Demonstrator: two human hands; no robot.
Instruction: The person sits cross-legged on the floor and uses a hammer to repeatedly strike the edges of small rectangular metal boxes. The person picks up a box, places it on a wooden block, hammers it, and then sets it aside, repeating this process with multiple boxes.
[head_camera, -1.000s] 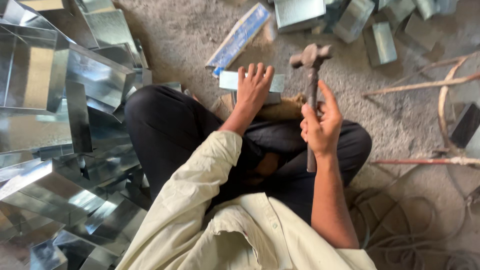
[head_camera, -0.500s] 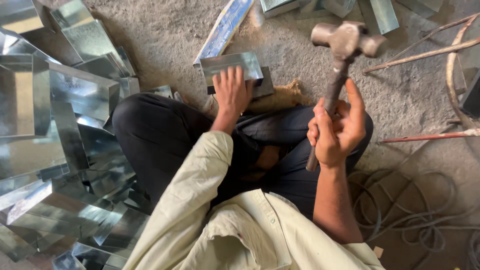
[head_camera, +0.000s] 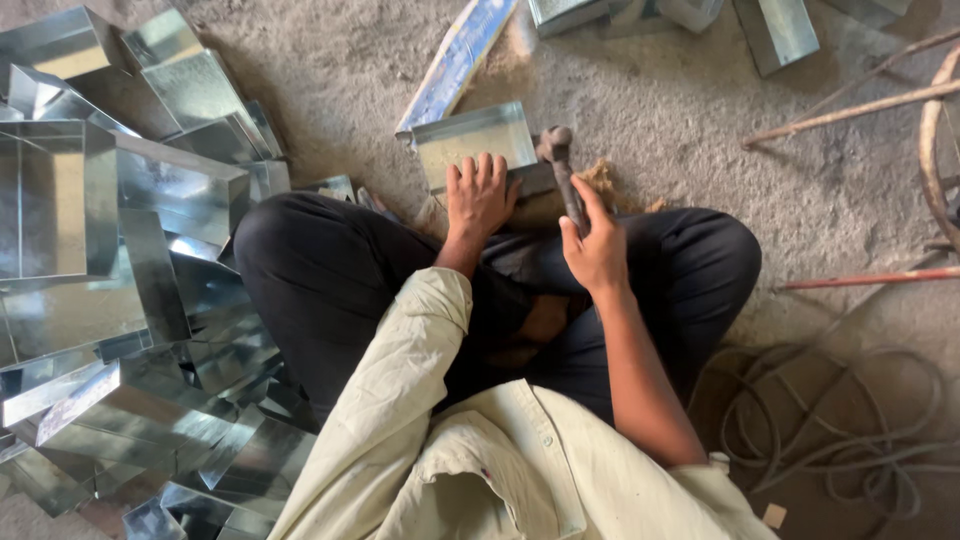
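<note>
Since half a second ago the hammer (head_camera: 562, 175) has swung down from up near the top right of the frame, so now its head sits right on the edge of the folded sheet-metal piece (head_camera: 478, 140) in the upper middle. Right hand (head_camera: 597, 245) is wrapped tight round the handle, fingers fully curled. Left hand (head_camera: 480, 195) lies flat and spread open, palm pressing the near edge of that metal piece against the concrete floor (head_camera: 700, 120), gripping nothing. Person sits cross-legged just below it. Big pile of shiny metal boxes (head_camera: 110, 260) fills the left side, and a coil of cable (head_camera: 840, 420) lies at lower right.
</note>
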